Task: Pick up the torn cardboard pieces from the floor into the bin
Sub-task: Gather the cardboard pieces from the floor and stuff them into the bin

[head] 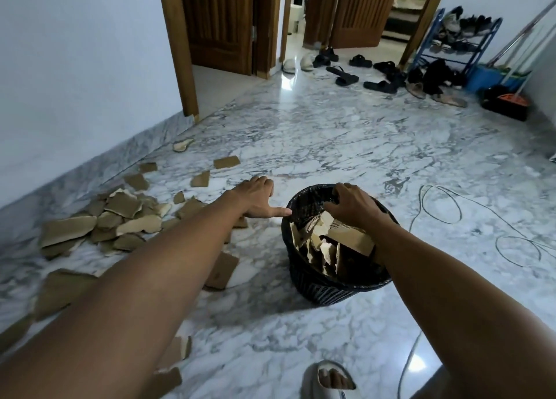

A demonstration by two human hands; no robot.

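We are leaning over the black bin with both arms out. Our right grip is sitting inside its mouth with the fingers bent down onto the cardboard in the bin, pressing on the top pieces rather than closing round any one of them; we judge this is to pack the load down so that more will fit. Those pieces are standing on edge directly under and just nearer to us than that grip, filling the bin close to its rim.

Our left grip is hovering flat and spread, holding nothing, its thumb pointing at the bin's rim just to its right. It is probably heading for the next handful: the pile of torn cardboard is lying on the marble floor to its left and nearer us, with single scraps beyond it toward the wall.
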